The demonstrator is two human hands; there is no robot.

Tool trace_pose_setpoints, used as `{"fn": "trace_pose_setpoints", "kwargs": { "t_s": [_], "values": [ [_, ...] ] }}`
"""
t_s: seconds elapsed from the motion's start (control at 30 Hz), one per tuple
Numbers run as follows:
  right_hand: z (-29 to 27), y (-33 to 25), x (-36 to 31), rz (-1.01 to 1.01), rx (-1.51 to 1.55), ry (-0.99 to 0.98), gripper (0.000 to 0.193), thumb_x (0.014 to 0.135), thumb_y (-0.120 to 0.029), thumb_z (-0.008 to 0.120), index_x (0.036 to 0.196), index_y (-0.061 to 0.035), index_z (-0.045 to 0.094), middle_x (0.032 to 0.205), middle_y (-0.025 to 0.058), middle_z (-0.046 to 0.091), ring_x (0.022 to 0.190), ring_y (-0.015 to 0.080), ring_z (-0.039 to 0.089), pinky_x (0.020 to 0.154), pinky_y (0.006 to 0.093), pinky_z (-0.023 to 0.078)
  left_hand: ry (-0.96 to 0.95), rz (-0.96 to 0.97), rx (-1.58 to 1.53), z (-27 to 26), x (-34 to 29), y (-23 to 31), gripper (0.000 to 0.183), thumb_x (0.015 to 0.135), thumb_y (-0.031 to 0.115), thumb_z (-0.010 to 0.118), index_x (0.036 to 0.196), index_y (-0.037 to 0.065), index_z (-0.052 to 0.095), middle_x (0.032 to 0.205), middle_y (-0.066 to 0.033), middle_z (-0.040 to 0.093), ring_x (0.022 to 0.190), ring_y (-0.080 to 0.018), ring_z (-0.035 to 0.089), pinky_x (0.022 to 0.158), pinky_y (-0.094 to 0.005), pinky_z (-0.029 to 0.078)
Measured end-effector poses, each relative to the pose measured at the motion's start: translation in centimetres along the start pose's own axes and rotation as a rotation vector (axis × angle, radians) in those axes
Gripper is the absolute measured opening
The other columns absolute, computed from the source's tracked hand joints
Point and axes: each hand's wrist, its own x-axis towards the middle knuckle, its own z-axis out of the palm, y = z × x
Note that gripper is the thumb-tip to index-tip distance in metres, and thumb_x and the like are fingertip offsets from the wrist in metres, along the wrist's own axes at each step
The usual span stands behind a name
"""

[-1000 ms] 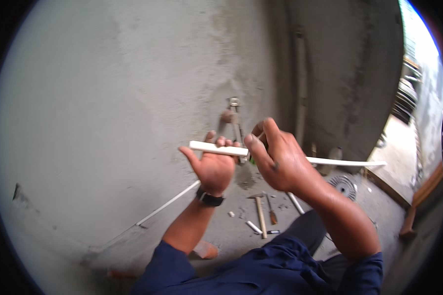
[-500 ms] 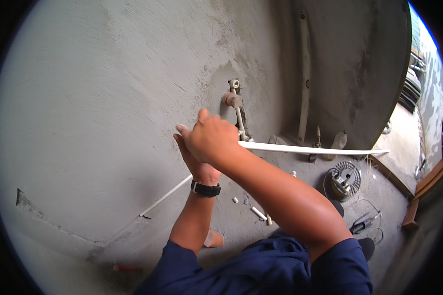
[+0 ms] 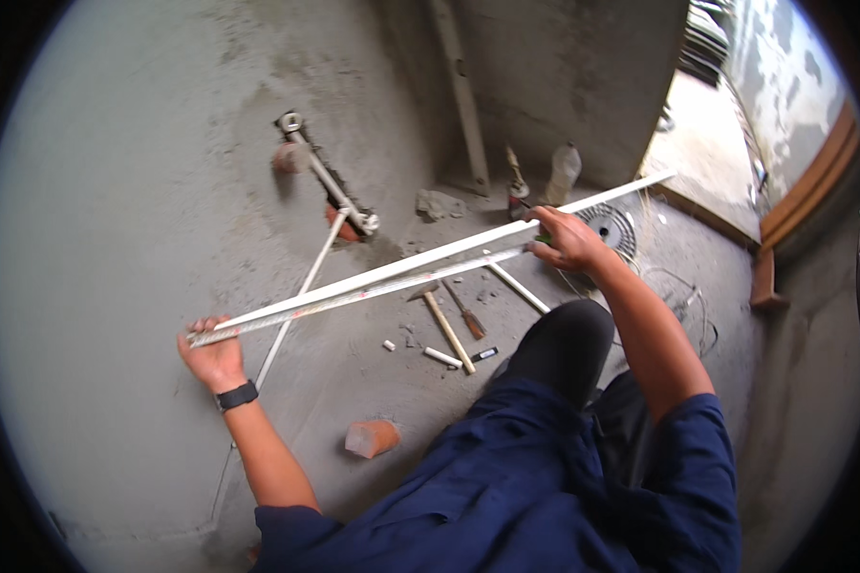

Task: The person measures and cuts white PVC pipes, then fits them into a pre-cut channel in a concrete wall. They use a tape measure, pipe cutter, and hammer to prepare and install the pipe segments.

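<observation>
Frame left: left grip grasping white pipe and tape | right of centre: right grip grasping both | best keep tape taut, parallel, ends flush

Floor: grey, rough. Lying on it, clock positions from the hammer: brown-handled tool, two o'clock, just beside; small black object, four; short white pipe, six; white stub, nearly nine; rubble, twelve; longer white pipe, two; round slotted reel, two, farther.
</observation>
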Motion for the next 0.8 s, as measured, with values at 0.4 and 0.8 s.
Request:
{"fn": "trace_pose_setpoints", "kwargs": {
  "t_s": [0.4,0.8],
  "values": [
    [2.9,5.4,2.7,-0.030,-0.098,-0.099,0.050,0.084,-0.024,0.069,0.127,-0.0067,0.052,0.117,0.0194,0.056,0.105,0.0408,0.063,0.090,0.0507,0.053,0.324,0.131,0.204,-3.4,1.7,4.4,0.047,0.110,0.048,0.025,0.082,0.013,0.039,0.073,-0.0022,0.038,0.068,-0.0204,0.038,0.071,-0.0411,0.037],
    [3.8,9.6,0.9,0.038,-0.145,-0.172,0.042,0.087,-0.024,0.065,0.127,-0.0101,0.065,0.120,0.0166,0.063,0.106,0.0375,0.066,0.092,0.0484,0.053,0.393,0.153,0.286,-4.0,2.7,10.7,0.055,0.112,0.053,0.020,0.081,0.011,0.038,0.074,-0.0039,0.039,0.070,-0.0196,0.033,0.071,-0.0396,0.036]
  ]
}}
